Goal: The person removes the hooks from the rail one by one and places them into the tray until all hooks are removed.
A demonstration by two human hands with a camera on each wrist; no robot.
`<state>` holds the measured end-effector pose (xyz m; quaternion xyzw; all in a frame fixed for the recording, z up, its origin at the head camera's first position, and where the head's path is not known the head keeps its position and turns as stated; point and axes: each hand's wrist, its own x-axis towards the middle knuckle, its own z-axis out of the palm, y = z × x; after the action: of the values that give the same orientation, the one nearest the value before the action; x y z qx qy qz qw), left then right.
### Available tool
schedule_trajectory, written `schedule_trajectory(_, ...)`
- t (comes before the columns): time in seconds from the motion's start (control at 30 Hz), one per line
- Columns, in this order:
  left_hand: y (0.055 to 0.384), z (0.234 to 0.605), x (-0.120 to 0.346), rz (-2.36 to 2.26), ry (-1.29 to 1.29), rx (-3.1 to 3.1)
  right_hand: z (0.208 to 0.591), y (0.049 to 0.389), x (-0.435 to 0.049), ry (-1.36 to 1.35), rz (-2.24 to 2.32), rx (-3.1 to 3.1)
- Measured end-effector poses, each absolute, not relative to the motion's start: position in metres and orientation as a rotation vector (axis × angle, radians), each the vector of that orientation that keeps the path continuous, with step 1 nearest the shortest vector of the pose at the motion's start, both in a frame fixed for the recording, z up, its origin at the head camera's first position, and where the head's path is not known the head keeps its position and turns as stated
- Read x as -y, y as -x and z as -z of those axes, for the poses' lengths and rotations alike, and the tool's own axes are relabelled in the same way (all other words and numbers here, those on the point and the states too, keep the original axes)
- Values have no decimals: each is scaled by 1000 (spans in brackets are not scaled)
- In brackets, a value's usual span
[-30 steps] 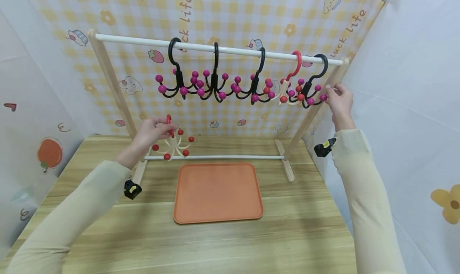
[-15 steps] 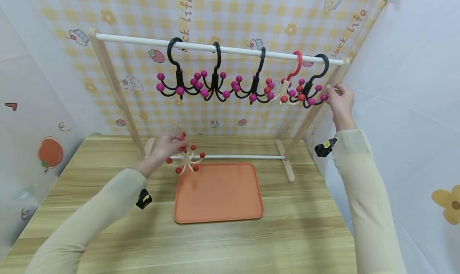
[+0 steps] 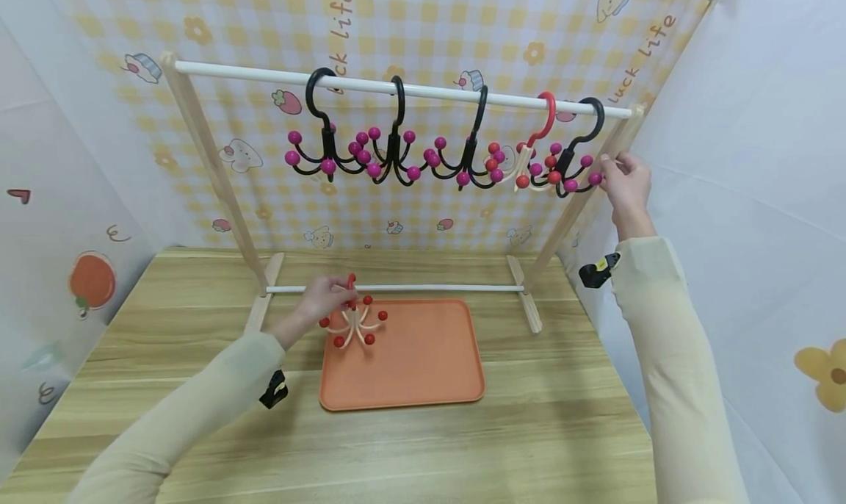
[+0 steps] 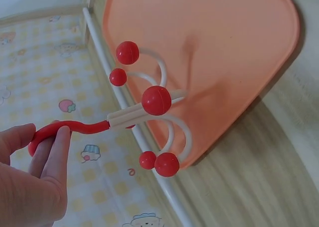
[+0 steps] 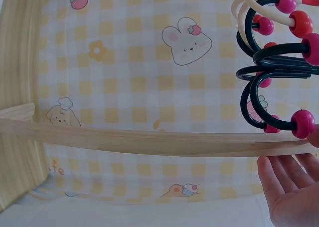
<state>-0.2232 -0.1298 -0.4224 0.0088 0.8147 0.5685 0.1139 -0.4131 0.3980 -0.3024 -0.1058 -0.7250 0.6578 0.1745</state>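
My left hand (image 3: 324,298) pinches the red hook of a cream multi-claw hanger (image 4: 147,116) whose curved arms end in red balls. This hanger is upright above the left part of the orange tray (image 3: 423,364), its shadow falling on the tray in the left wrist view. At the right end of the hanging rack, my right hand (image 3: 626,188) holds the wooden post (image 5: 164,143) between thumb and fingers. A black multi-claw hanger (image 3: 565,164) with pink balls hangs just beside that hand; the thumb is partly cut off in the right wrist view.
Several black hangers (image 3: 328,145) with pink balls and one red-hooked cream hanger (image 3: 522,162) hang from the white rail (image 3: 251,74). A lower white rod (image 3: 429,288) crosses behind the tray. The rack's wooden feet (image 3: 529,314) stand on the wooden table (image 3: 529,430).
My left hand has carried the red-hooked hanger down and to the right, from beside the left post to over the tray. The right hand stays at the right post.
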Motion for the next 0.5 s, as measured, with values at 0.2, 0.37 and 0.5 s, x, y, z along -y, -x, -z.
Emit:
schedule_trajectory(0.2, 220, 432, 128, -1656, 2, -2398, 300, 416, -398, 333, -1893, 2032)
schedule_trajectory(0.37, 220, 433, 128, -1646, 4, -2422, 265, 356, -347, 302, -1816, 2076)
schedule_trajectory(0.5, 221, 434, 128, -1622, 10, -2431, 254, 339, -329, 391, -1709, 2152)
